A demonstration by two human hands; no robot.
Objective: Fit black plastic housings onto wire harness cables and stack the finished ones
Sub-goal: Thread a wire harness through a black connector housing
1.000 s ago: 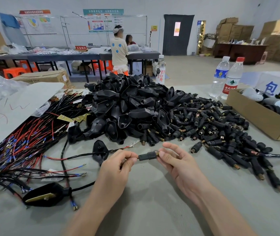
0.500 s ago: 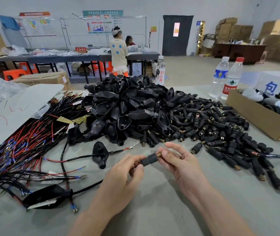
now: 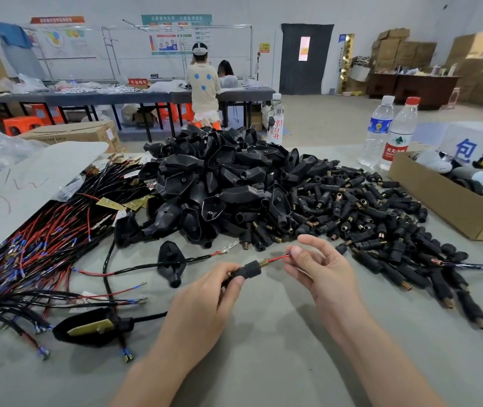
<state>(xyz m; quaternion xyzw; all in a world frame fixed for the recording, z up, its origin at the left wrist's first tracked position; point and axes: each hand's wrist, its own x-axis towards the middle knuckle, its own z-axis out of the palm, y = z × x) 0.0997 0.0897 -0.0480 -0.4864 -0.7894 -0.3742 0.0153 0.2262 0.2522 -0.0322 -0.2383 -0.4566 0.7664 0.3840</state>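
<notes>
My left hand (image 3: pixel 205 304) pinches a small black sleeve housing (image 3: pixel 247 271) with a brass end. A red wire (image 3: pixel 277 258) sticks out of that end, and my right hand (image 3: pixel 319 268) pinches its tip. The black cable (image 3: pixel 143 267) of this harness runs left through a larger flat black housing (image 3: pixel 171 264) lying on the table. A big heap of flat housings (image 3: pixel 219 186) and a spread of small sleeve housings (image 3: pixel 381 224) lie beyond my hands. A pile of red and black harness cables (image 3: pixel 37 248) lies at the left.
A finished black housing with a brass plate (image 3: pixel 87 327) lies at the lower left. A cardboard box (image 3: pixel 451 207) stands at the right, with two water bottles (image 3: pixel 390 133) behind it. A grey board (image 3: pixel 23 186) leans at the left. A person stands at a far table (image 3: pixel 117 96).
My right hand has drawn the red wire out through the sleeve's brass end, moving right and up. The sleeve has slid down the cable toward my left hand.
</notes>
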